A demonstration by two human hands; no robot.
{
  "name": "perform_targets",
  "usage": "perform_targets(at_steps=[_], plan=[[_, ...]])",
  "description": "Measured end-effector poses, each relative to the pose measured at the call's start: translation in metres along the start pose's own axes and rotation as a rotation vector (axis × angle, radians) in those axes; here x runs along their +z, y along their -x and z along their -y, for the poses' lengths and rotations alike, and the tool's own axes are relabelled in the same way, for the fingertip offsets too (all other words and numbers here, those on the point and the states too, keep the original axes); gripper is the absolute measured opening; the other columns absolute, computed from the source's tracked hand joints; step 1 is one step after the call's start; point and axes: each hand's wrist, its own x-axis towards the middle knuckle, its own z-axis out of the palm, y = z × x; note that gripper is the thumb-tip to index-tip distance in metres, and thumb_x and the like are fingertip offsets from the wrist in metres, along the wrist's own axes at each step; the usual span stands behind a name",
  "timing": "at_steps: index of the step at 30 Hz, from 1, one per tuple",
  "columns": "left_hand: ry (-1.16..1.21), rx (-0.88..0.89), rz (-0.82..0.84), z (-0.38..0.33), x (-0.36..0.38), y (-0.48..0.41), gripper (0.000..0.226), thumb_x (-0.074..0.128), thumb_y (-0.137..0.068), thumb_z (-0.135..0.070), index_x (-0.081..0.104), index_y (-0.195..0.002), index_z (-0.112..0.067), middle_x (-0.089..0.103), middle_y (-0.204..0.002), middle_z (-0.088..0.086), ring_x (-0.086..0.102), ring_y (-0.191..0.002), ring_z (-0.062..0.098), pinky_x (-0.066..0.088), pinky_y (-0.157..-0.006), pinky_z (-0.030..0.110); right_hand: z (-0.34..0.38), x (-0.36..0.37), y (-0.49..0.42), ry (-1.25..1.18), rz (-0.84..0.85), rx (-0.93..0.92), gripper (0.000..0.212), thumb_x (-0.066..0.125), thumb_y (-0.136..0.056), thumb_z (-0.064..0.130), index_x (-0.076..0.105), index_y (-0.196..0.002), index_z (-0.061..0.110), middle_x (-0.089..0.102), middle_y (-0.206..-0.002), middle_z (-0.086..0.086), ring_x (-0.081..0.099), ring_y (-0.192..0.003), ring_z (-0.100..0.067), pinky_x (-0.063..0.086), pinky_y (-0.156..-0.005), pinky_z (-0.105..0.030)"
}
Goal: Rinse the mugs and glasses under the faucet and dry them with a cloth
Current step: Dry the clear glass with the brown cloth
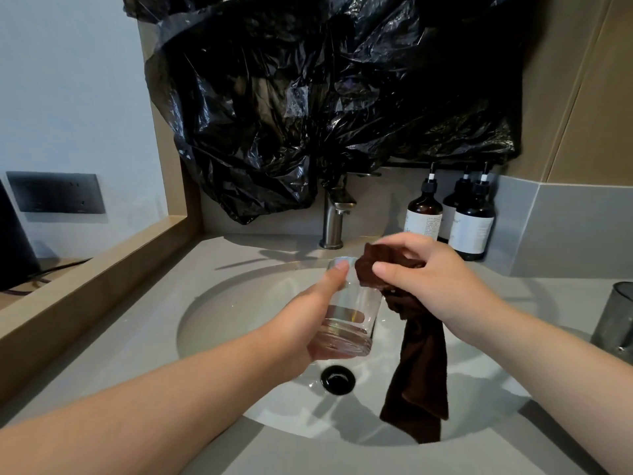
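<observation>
"Glass (349, 313), centre of figure: how does it handle?"

"Rigid, and light enough for one hand, though I judge the base thick and heavy. It is probably wet, so slippery, and it would break if it dropped into the sink (239, 303). It is best taken round the lower wall, where the base gives purchase, not by the thin rim."

"Where does it lie?"

"Over the sink, in front of the faucet (334, 217), tilted with its mouth away from me. My left hand (308, 323) grasps it round the base, with the thumb laid up the wall to just below the rim."

"And the other hand?"

"My right hand (438, 279) pinches a bunched brown cloth (418, 371) between thumb and fingers, just right of the glass. The bunch touches the upper wall beside the rim. The tail hangs free over the sink, near the drain (338, 379). The cloth is soft and limp, so I judge it must be bunched to press. No stream shows at the spout."
</observation>
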Motion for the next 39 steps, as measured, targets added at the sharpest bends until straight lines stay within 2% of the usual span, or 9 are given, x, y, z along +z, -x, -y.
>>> perform_targets(at_steps=[2,5,10,13,19,25,29,36,39], plan=[[0.048,-0.031,-0.013,0.000,0.000,-0.001,0.059,0.057,-0.078,-0.065,0.059,-0.119,-0.023,0.071,-0.101,0.016,0.070,-0.083,0.032,0.058,-0.076,0.042,-0.002,-0.001,-0.003,0.136,-0.153,-0.140,0.018,0.068,-0.084,0.013,0.062,-0.095,0.025,0.065,-0.088,0.008,0.063,-0.069,-0.005,0.055,-0.060,-0.023],[0.101,-0.069,-0.002,0.000,0.001,0.000,0.060,0.058,-0.077,-0.065,0.060,-0.118,-0.020,0.070,-0.099,0.016,0.069,-0.082,0.032,0.057,-0.067,0.038,-0.011,0.000,-0.001,0.393,-0.243,-0.453,0.015,0.069,-0.083,0.014,0.067,-0.088,0.028,0.058,-0.096,0.012,0.056,-0.088,0.000,0.040,-0.079,-0.006],[0.199,-0.117,0.006,0.002,-0.005,-0.002,0.065,0.052,-0.081,-0.069,0.062,-0.117,-0.016,0.070,-0.104,0.018,0.069,-0.093,0.034,0.057,-0.075,0.041,-0.026,0.011,0.007,0.779,-0.085,-0.792,0.028,0.051,-0.090,0.036,0.071,-0.102,0.020,0.056,-0.102,0.002,0.052,-0.074,-0.009,0.048,-0.057,-0.026],[0.179,-0.109,-0.014,0.001,-0.003,0.000,0.060,0.049,-0.084,-0.067,0.066,-0.108,-0.015,0.072,-0.082,0.012,0.070,-0.070,0.025,0.056,-0.063,0.036,-0.025,0.013,0.013,0.868,0.002,-0.916,0.035,0.047,-0.092,0.042,0.071,-0.103,0.018,0.058,-0.100,-0.003,0.056,-0.074,-0.015,0.049,-0.052,-0.031],[0.126,-0.112,-0.021,-0.001,0.001,0.002,0.061,0.053,-0.082,-0.066,0.062,-0.113,-0.015,0.070,-0.100,0.017,0.068,-0.085,0.033,0.056,-0.078,0.045,-0.022,0.011,0.003,0.802,-0.168,-0.776,0.034,0.048,-0.090,0.038,0.070,-0.107,0.019,0.054,-0.099,0.001,0.053,-0.071,-0.013,0.044,-0.051,-0.027],[0.198,-0.101,-0.017,-0.001,-0.005,0.004,0.064,0.047,-0.084,-0.070,0.068,-0.096,-0.011,0.069,-0.079,0.011,0.065,-0.064,0.022,0.054,-0.062,0.033,-0.027,0.015,0.017,0.849,0.088,-0.982,0.031,0.047,-0.093,0.035,0.069,-0.109,0.019,0.053,-0.106,0.000,0.056,-0.077,-0.017,0.047,-0.052,-0.030],[0.253,-0.124,-0.013,-0.003,-0.004,0.004,0.072,0.047,-0.084,-0.070,0.060,-0.122,-0.011,0.067,-0.099,0.015,0.066,-0.079,0.027,0.056,-0.070,0.037,-0.032,0.010,0.005,0.809,-0.051,-0.892,0.032,0.048,-0.094,0.032,0.069,-0.112,0.015,0.056,-0.101,-0.002,0.056,-0.072,-0.019,0.049,-0.052,-0.035],[0.217,-0.123,-0.009,0.000,-0.006,0.002,0.070,0.044,-0.085,-0.071,0.066,-0.106,-0.008,0.069,-0.086,0.015,0.066,-0.071,0.024,0.054,-0.065,0.035,-0.032,0.015,0.013,0.830,0.083,-1.026,0.027,0.049,-0.094,0.026,0.070,-0.108,0.016,0.058,-0.102,-0.004,0.055,-0.077,-0.018,0.046,-0.053,-0.030],[0.230,-0.152,0.009,-0.003,-0.005,0.005,0.070,0.046,-0.084,-0.070,0.062,-0.118,-0.010,0.068,-0.099,0.018,0.067,-0.081,0.031,0.053,-0.072,0.039,-0.036,0.008,0.001,0.777,-0.038,-0.907,0.027,0.053,-0.091,0.024,0.070,-0.110,0.016,0.055,-0.101,0.001,0.054,-0.078,-0.014,0.047,-0.060,-0.026]])
